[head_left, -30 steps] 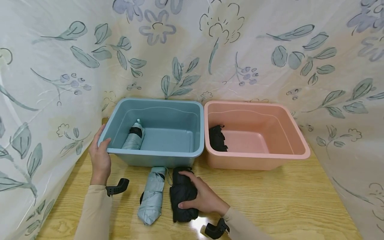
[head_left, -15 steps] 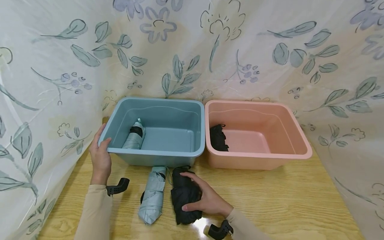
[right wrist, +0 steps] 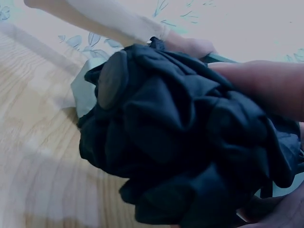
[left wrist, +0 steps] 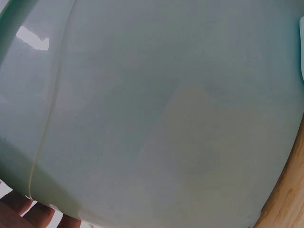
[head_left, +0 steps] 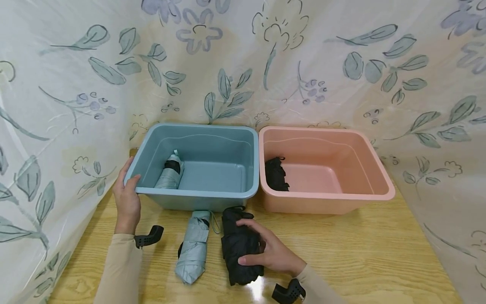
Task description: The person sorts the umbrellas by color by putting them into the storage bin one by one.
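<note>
In the head view my right hand [head_left: 271, 251] grips a folded black umbrella [head_left: 239, 249] from its right side, in front of the blue bin [head_left: 197, 194]. The right wrist view shows its bunched black cloth [right wrist: 175, 123] close up between thumb and fingers. My left hand [head_left: 128, 198] holds the blue bin's left front corner, thumb over the rim; in the left wrist view its fingers [left wrist: 40, 213] show at the bin's wall. A folded light-blue umbrella [head_left: 193, 249] lies on the table, left of the black one. Another light-blue umbrella [head_left: 170, 171] lies inside the blue bin.
A pink bin [head_left: 326, 204] stands against the blue bin's right side, with a black folded umbrella [head_left: 276, 175] at its left end. Both bins back onto a flowered sheet [head_left: 235, 55]. The table [head_left: 360, 253] is wood-grained.
My right hand has moved to the right with the black umbrella, widening the gap to the light-blue one. My left hand has stayed on the blue bin.
</note>
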Available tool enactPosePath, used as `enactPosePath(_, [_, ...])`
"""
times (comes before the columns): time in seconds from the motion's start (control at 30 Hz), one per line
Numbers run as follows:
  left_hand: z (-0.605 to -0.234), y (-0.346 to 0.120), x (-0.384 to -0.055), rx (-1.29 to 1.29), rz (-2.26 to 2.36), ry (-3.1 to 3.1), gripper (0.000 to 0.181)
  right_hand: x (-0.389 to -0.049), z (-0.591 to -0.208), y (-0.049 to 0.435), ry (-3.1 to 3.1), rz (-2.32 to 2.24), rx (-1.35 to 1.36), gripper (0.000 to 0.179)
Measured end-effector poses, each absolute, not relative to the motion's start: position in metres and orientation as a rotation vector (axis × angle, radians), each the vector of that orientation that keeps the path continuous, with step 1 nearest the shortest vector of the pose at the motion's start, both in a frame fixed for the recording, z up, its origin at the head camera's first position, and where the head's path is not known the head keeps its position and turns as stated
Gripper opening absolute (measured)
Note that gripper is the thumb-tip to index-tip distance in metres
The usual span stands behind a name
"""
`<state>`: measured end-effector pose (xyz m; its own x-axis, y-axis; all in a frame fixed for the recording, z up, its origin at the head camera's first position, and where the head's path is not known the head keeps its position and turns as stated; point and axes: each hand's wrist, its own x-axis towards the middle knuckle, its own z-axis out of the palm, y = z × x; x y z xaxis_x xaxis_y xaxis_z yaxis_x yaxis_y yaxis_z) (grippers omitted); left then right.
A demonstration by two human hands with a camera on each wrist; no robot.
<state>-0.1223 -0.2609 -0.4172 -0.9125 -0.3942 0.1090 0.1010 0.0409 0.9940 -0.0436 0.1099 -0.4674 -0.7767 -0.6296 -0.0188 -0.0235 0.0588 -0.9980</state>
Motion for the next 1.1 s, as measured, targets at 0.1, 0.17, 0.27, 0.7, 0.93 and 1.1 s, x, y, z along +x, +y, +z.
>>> enactPosePath(0.1, [-0.417,-0.261,-0.123,0.306,-1.938,-1.976,0.053,-0.042,-0.46,0.113,1.844,-1.788,-0.647,0.082])
enactPosePath(0.17, [-0.417,-0.261,-0.123,0.308,-1.935,-1.976,0.053,-0.041,-0.456,0.115,1.815,-1.794,-0.665,0.089])
enactPosePath(0.27, [-0.417,-0.26,-0.123,0.309,-1.927,-1.979,0.053,-0.042,-0.451,0.119,1.766,-1.795,-0.726,0.086])
enactPosePath(0.7, [-0.417,-0.257,-0.125,0.32,-1.936,-1.96,0.054,-0.039,-0.422,0.134,1.58,-1.862,-0.797,0.066])
enactPosePath(0.93, [-0.417,-0.256,-0.125,0.305,-1.929,-1.954,0.053,-0.033,-0.399,0.147,1.621,-1.894,-0.837,0.066])
enactPosePath(1.1, [-0.417,-0.256,-0.125,0.312,-1.935,-1.955,0.054,-0.038,-0.38,0.159,1.656,-1.915,-0.831,0.07])
